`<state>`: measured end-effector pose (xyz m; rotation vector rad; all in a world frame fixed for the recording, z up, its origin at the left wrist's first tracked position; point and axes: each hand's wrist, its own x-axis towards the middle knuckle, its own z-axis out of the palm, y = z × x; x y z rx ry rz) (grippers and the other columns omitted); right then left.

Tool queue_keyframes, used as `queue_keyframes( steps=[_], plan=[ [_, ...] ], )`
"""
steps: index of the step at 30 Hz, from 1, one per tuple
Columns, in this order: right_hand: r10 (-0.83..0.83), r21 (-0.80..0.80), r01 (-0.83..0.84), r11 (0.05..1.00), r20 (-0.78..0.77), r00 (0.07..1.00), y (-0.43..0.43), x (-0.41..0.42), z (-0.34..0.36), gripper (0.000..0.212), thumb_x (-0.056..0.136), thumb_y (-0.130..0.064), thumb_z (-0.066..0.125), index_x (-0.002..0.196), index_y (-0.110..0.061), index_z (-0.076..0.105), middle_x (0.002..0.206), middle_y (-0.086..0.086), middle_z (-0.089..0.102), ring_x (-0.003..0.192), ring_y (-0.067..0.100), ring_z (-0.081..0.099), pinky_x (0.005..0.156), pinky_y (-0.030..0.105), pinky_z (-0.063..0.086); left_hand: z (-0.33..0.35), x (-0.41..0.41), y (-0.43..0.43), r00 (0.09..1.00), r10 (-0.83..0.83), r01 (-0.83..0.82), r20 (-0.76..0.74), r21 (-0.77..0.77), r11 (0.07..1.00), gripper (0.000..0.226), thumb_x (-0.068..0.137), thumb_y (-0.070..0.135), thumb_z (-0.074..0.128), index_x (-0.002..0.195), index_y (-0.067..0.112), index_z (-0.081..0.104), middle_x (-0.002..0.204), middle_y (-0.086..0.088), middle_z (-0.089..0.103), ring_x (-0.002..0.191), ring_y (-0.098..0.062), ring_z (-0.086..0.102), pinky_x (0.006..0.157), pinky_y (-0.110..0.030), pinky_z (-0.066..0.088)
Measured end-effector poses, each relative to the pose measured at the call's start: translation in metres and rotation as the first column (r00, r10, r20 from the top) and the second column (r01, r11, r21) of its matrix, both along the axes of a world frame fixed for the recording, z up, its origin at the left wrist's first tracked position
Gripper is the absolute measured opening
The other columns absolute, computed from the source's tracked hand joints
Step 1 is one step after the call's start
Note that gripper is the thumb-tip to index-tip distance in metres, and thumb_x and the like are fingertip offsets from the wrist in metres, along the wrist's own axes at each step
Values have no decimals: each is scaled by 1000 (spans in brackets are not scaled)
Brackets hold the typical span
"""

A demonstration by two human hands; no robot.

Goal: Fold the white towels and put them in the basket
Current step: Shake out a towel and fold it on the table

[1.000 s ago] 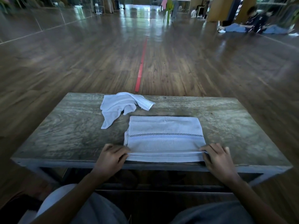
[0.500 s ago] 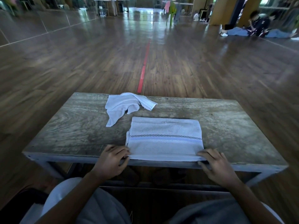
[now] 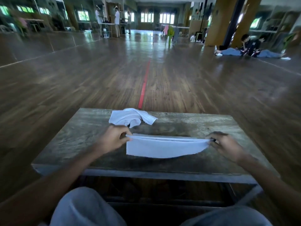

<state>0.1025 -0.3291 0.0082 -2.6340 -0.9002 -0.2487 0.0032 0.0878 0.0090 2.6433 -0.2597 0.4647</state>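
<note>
Fingers of the left hand [image 3: 112, 139] and right hand [image 3: 225, 145] are pinched on the folded towel [image 3: 162, 148], held over the worn wooden table [image 3: 78, 141]; no writing is legible.

No text, label, brand, number or sign can be read anywhere in the scene. Nothing is printed on the white folded towel [image 3: 164, 147], on the crumpled white towel [image 3: 130, 116] at the far edge, or on the weathered grey wooden surface [image 3: 203, 124].

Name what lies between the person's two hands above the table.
Head view: the folded white towel, pinched at its ends by the left hand and right hand.
</note>
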Motion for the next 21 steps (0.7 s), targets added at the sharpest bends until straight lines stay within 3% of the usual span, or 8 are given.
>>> queue_keyframes(
  steps=[3,6,8,11,14,18,21],
  plan=[
    [-81,94,67,993,146,986,8,18,87,17,79,7,65,87,-7,69,77,-3,60,69,6,53,65,4,35,81,18,-2,999,46,-44,15,-130,991,5,81,16,73,84,19,70,83,5,70,71,8,59,75,-13,44],
    [-79,45,73,996,161,984,17,22,164,20,81,6,60,89,-10,70,75,-8,60,65,10,54,62,11,36,153,31,3,996,66,-54,62,-186,981,25,81,16,74,74,39,68,75,14,68,67,7,58,77,-26,49],
    [-89,54,81,995,168,982,19,23,204,18,86,1,58,93,-11,70,87,-6,62,71,11,54,64,16,34,191,36,6,995,55,-43,86,-139,989,32,81,15,74,69,44,67,75,15,69,72,-1,61,79,-30,51],
    [-46,-1,46,999,107,993,22,21,249,13,89,-7,60,93,-17,68,96,-3,68,75,-2,56,64,12,39,232,38,4,994,70,-68,84,-27,997,4,83,21,72,86,24,71,90,0,71,81,-9,63,81,-30,51],
    [-65,26,62,998,146,987,25,18,272,11,93,-8,56,97,-12,65,77,-3,63,62,-5,53,55,8,39,253,36,1,989,109,-111,99,17,994,13,85,26,69,95,18,71,91,3,68,81,-9,61,78,-26,51],
    [-72,-44,76,996,87,994,27,19,281,16,94,-14,55,105,-12,66,109,4,67,77,0,54,71,22,41,258,31,-1,983,137,-134,120,-28,991,12,86,23,68,97,17,71,92,2,67,87,-11,62,83,-26,49],
    [-96,19,94,995,116,989,27,17,277,18,94,-12,54,106,-10,67,110,4,66,77,0,53,69,24,41,251,29,1,987,132,-131,87,-11,991,14,87,22,67,99,15,71,92,2,67,87,-10,61,81,-23,46]
  ],
)
